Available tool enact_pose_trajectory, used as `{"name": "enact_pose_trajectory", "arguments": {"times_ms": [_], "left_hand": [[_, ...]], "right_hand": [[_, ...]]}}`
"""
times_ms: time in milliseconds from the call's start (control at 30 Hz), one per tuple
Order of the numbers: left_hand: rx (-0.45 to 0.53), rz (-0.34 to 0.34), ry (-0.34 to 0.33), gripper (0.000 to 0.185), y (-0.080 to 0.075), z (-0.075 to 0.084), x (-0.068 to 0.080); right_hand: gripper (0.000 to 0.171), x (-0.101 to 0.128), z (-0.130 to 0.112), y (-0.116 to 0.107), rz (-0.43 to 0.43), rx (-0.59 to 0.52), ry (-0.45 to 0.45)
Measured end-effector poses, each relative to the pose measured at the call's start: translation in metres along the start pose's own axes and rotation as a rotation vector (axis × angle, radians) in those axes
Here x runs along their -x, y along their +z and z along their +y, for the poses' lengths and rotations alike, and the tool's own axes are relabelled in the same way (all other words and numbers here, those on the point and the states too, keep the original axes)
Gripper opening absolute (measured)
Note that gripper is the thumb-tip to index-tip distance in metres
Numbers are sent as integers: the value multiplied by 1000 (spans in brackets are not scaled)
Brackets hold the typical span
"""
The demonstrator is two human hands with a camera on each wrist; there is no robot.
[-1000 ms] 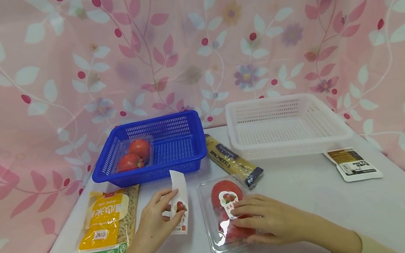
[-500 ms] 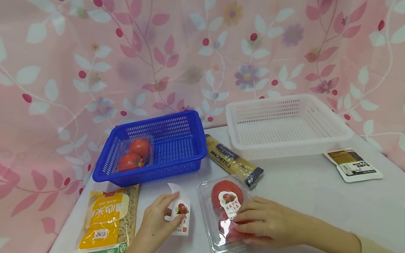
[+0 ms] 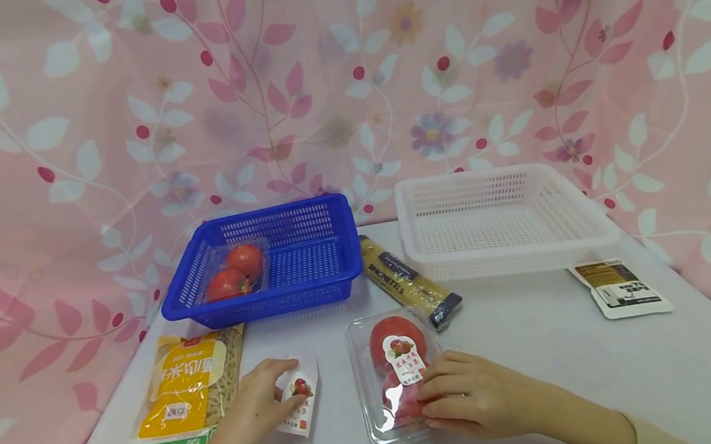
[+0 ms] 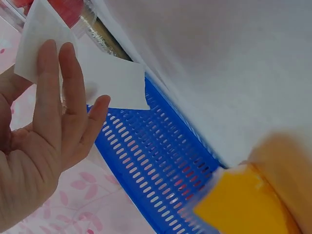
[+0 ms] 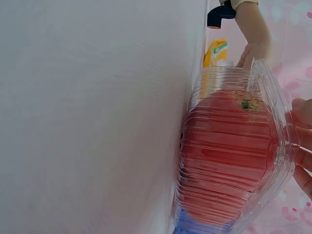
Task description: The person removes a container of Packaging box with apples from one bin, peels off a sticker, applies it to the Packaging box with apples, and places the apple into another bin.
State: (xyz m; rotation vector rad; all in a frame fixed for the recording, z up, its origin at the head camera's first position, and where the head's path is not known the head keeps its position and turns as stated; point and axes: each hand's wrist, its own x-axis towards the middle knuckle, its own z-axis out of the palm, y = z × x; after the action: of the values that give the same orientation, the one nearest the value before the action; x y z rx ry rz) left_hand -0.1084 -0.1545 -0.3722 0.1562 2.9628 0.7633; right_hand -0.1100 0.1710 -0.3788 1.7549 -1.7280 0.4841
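In the head view my left hand (image 3: pixel 258 398) pinches a white sheet of labels (image 3: pixel 308 397) printed with a red apple, just above the table. The left wrist view shows the blank back of this label sheet (image 4: pixel 114 80), bent around the fingers. A clear plastic clamshell box (image 3: pixel 369 397) with red fruits in it stands on the table to the right of the sheet. A white apple label (image 3: pixel 405 360) lies on its lid. My right hand (image 3: pixel 472 396) rests on the right side of the lid, fingertips at the label's lower edge.
Behind stand a blue basket (image 3: pixel 267 301) with another box of red fruits (image 3: pixel 244 260) and a white basket (image 3: pixel 511 259). Between them lies a spaghetti pack (image 3: pixel 405 281). A yellow bag (image 3: pixel 183 392) is at the left, a flat pouch (image 3: pixel 621 289) at the far right.
My left hand has moved left and down towards the table with the label sheet. My right fingers have slid down and right over the lid, uncovering more of the label.
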Motion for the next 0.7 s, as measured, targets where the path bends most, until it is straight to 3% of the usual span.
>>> {"name": "enact_pose_trajectory", "arguments": {"times_ms": [300,400,500,600,700], "left_hand": [[-79,-123,-67,39,1,-5,-3],[-144,-136,-48,40,-1,-3,-3],[-244,-190,-43,37,-2,2,-1],[-312,-235,-22,43,-3,11,2],[-274,-223,32,57,-1,22,6]], "right_hand": [[16,2,1,-1,4,6,3],[17,2,0,-1,5,6,1],[20,3,0,-1,6,7,17],[21,4,-2,-2,5,12,87],[26,6,-4,-4,-38,32,210]]}}
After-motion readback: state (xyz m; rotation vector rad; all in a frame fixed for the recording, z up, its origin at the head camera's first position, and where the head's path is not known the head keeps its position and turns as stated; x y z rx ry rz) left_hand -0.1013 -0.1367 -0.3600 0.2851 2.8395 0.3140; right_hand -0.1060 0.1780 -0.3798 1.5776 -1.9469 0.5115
